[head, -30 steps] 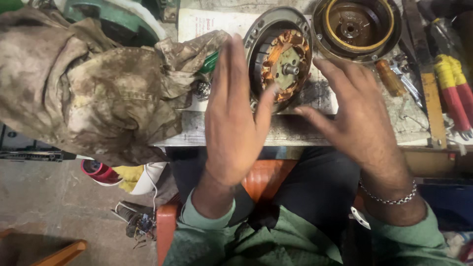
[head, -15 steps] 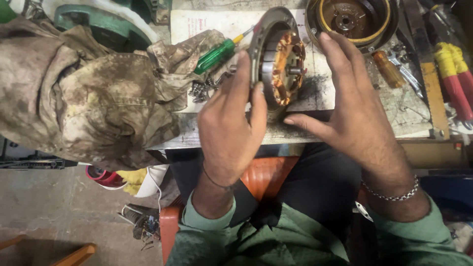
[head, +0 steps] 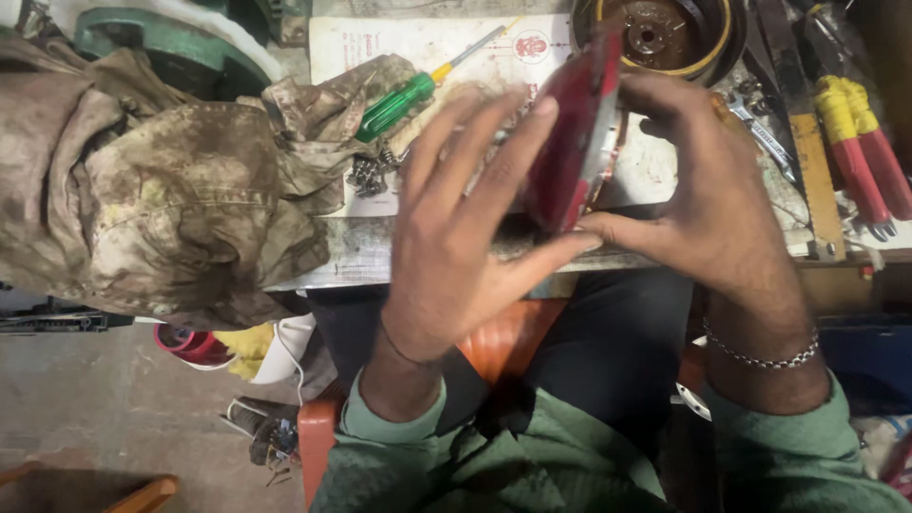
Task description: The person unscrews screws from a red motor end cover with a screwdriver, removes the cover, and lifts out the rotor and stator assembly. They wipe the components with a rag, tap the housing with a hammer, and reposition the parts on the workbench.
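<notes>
Screws point(head: 369, 171) lie loose beside the green screwdriver point(head: 399, 103), where our left hand point(head: 456, 237), fingers spread flat, props the red motor disc point(head: 575, 142) on edge above the bench point(head: 655, 171). Our right hand point(head: 722, 199) cups its other side, so with neither hand truly gripping we judge the disc could slip and drop onto the bench or scatter those screws.

Left hand point(head: 456, 228) is reaching forward, back of hand up, fingers point(head: 494, 152) spread and extended, thumb pointing toward the right hand. Thin band is sitting at the left wrist; green sleeve is covering the forearm. Right hand point(head: 708, 199) is arching opposite, fingers curled inward at top, thumb stretching leftward until nearly meeting the left thumb. Chain bracelet is circling the right wrist. Both palms are facing each other, pressing inward.
</notes>
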Tool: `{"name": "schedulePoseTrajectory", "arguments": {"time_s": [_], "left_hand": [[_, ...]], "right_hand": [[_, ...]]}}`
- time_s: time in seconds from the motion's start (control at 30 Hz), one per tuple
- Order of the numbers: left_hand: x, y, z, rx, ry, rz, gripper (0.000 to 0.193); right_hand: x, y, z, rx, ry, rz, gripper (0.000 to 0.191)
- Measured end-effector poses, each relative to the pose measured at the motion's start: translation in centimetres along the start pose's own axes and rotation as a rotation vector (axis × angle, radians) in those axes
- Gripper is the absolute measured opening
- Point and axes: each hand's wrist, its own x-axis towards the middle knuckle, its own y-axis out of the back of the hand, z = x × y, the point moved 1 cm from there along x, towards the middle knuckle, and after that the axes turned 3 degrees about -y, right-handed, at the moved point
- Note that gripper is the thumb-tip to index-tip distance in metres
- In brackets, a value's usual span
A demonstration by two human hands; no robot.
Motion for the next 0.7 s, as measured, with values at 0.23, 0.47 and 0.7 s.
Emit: {"name": "schedulePoseTrajectory", "arguments": {"time_s": [0.23,0.47,0.7], "left_hand": [[0.1,0.3,-1.7,-0.055,-0.092,-0.121,0.097],[0.2,0.2,-2.4,-0.061,-0.078,-0.153,0.102],[-0.2,0.0,-2.6,-0.076,-0.087,-0.179,0.103]], "right_hand": [[0.2,-0.5,0.1,0.041,-0.058,-0.067,0.105],[0.4,0.4,-1.1,-0.066,-0.065,-0.069,0.107],[0.0,0.2,-1.2,-0.048,0.023,-0.033,0.093]]}}
